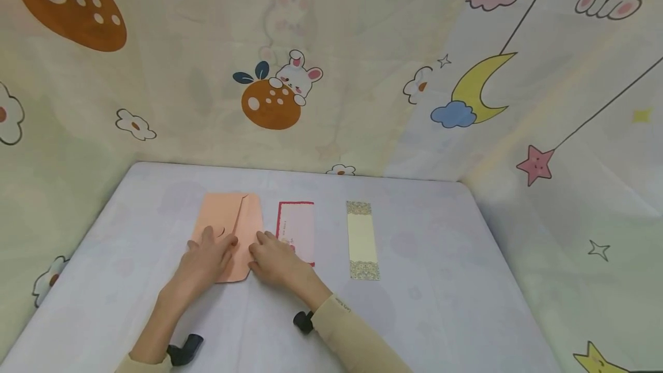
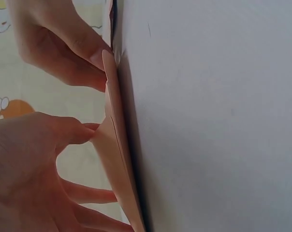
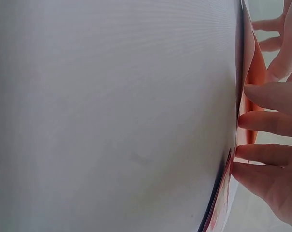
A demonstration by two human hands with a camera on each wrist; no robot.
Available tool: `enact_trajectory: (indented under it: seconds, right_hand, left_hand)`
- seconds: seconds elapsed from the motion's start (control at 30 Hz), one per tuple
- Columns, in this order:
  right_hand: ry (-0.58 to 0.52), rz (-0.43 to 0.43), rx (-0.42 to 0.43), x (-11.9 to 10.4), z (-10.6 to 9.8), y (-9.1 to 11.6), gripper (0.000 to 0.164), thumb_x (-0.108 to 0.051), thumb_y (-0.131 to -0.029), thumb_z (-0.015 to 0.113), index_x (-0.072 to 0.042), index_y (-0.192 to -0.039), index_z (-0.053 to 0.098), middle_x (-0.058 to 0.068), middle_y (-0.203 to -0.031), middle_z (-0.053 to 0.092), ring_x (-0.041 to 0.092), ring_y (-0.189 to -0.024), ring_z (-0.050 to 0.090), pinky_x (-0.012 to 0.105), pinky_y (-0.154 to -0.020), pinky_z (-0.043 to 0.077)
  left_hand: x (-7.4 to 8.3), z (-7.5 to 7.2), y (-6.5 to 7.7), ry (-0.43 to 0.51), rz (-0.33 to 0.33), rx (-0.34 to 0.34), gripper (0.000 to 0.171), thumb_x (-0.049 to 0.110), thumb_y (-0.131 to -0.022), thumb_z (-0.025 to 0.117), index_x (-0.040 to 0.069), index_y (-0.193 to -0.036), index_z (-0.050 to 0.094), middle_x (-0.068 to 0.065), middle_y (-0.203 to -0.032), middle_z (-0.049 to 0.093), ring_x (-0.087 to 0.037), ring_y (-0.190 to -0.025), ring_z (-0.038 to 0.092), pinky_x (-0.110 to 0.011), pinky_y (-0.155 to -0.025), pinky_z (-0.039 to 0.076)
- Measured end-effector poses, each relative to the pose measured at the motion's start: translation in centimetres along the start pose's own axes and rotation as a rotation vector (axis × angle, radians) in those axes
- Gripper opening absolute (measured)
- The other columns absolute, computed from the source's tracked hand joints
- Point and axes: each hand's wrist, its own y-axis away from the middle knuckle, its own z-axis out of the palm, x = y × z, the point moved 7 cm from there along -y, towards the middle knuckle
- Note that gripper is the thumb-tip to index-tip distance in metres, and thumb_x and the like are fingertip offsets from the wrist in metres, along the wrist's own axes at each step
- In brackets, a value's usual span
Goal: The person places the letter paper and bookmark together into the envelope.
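A peach paper envelope (image 1: 213, 209) lies on the table, its flap seam running lengthwise. My left hand (image 1: 204, 258) is over it; in the left wrist view that hand (image 2: 30, 169) pinches the raised flap (image 2: 112, 150) between thumb and index finger, while its other fingers rest spread on the paper. At the envelope's right edge, my right hand (image 1: 279, 261) presses down with its fingertips. The right wrist view shows the right hand's fingers (image 3: 271, 123) extended against the paper. A pink card with a red border (image 1: 300, 223) lies partly under the right hand.
A cream strip with patterned ends (image 1: 361, 238) lies right of the card. The white table (image 1: 440, 281) has a back edge against a cartoon-printed curtain (image 1: 362, 102). A black wrist mount (image 1: 186, 350) sits on the left wrist, another (image 1: 303, 322) on the right.
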Motion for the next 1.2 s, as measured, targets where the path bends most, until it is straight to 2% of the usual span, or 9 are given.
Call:
enact_trajectory:
  seconds: [0.2, 0.33, 0.43, 0.5, 0.57, 0.77, 0.97, 1.1, 1.2]
  right_hand:
    - [0.006, 0.0, 0.007, 0.1, -0.2, 0.1, 0.02, -0.031, -0.1, 0.067, -0.015, -0.111, 0.072, 0.0, -0.107, 0.059, 0.013, -0.096, 0.056, 0.023, -0.077, 0.051]
    - [0.005, 0.0, 0.009, 0.1, -0.3, 0.2, 0.021, -0.031, -0.1, 0.067, -0.015, -0.112, 0.072, 0.001, -0.112, 0.061, 0.014, -0.1, 0.057, 0.024, -0.082, 0.052]
    - [0.007, 0.0, 0.013, 0.1, -0.4, 0.2, 0.02, -0.031, -0.1, 0.067, -0.015, -0.11, 0.072, 0.001, -0.112, 0.061, 0.014, -0.099, 0.057, 0.025, -0.081, 0.052]
    - [0.005, 0.0, 0.014, 0.1, -0.4, 0.1, 0.019, -0.031, -0.1, 0.067, -0.015, -0.109, 0.072, 0.001, -0.11, 0.061, 0.014, -0.098, 0.057, 0.025, -0.08, 0.052]
    - [0.0, 0.006, 0.009, 0.2, -0.4, 0.1, 0.019, -0.031, -0.099, 0.068, -0.015, -0.109, 0.072, 0.001, -0.111, 0.061, 0.015, -0.099, 0.057, 0.026, -0.08, 0.052]
    - [-0.012, 0.025, -0.001, 0.3, -0.4, 0.1, 0.02, -0.031, -0.099, 0.068, -0.015, -0.11, 0.072, 0.0, -0.111, 0.06, 0.013, -0.099, 0.056, 0.024, -0.08, 0.051]
    - [-0.058, 0.019, -0.039, 0.5, -0.2, 0.2, 0.024, -0.033, -0.098, 0.069, -0.015, -0.115, 0.069, -0.004, -0.105, 0.055, 0.01, -0.097, 0.053, 0.022, -0.079, 0.048]
    - [-0.12, 0.032, -0.055, 1.1, -0.3, 0.4, 0.03, -0.033, -0.099, 0.068, -0.018, -0.125, 0.068, -0.006, -0.115, 0.059, 0.009, -0.107, 0.057, 0.025, -0.09, 0.051]
    - [-0.16, 0.026, -0.043, 1.4, -0.4, 0.7, 0.034, -0.032, -0.1, 0.067, -0.019, -0.131, 0.066, -0.004, -0.13, 0.061, 0.011, -0.121, 0.059, 0.03, -0.099, 0.051]
  left_hand:
    - [-0.1, -0.2, 0.1, 0.033, 0.014, -0.019, 0.016, 0.02, -0.101, 0.065, 0.013, -0.116, 0.065, -0.02, -0.102, 0.047, -0.032, -0.062, 0.043, -0.035, -0.045, 0.04]
    - [-0.2, -0.4, 0.0, 0.075, 0.015, -0.085, 0.026, 0.029, -0.096, 0.073, 0.013, -0.115, 0.065, -0.019, -0.105, 0.049, -0.034, -0.07, 0.048, -0.042, -0.052, 0.044]
    - [-0.5, -0.3, -0.1, 0.111, 0.011, -0.145, 0.037, 0.037, -0.087, 0.081, 0.015, -0.111, 0.065, -0.019, -0.11, 0.051, -0.042, -0.088, 0.056, -0.061, -0.074, 0.05]
    - [-0.6, -0.3, -0.2, 0.125, 0.021, -0.168, 0.043, 0.04, -0.08, 0.086, 0.016, -0.109, 0.065, -0.021, -0.115, 0.053, -0.045, -0.102, 0.059, -0.072, -0.09, 0.043]
    - [-0.8, -0.3, -0.2, 0.134, 0.034, -0.181, 0.05, 0.04, -0.073, 0.091, 0.017, -0.108, 0.064, -0.023, -0.121, 0.054, -0.048, -0.11, 0.059, -0.077, -0.097, 0.035]
    - [-1.0, -0.5, -0.2, 0.145, 0.061, -0.199, 0.063, 0.034, -0.06, 0.097, 0.017, -0.11, 0.062, -0.033, -0.139, 0.048, -0.061, -0.114, 0.054, -0.076, -0.088, 0.042]
    - [-0.9, -0.5, -0.2, 0.139, 0.046, -0.214, 0.063, 0.03, -0.059, 0.098, 0.017, -0.108, 0.062, -0.033, -0.14, 0.047, -0.057, -0.113, 0.055, -0.073, -0.087, 0.045]
    - [-1.0, -0.4, -0.2, 0.132, 0.038, -0.218, 0.064, 0.03, -0.059, 0.098, 0.017, -0.109, 0.062, -0.032, -0.139, 0.047, -0.055, -0.103, 0.054, -0.061, -0.074, 0.051]
    - [-1.0, -0.4, -0.1, 0.126, 0.031, -0.219, 0.065, 0.03, -0.058, 0.098, 0.017, -0.11, 0.062, -0.031, -0.137, 0.048, -0.05, -0.097, 0.054, -0.053, -0.068, 0.051]
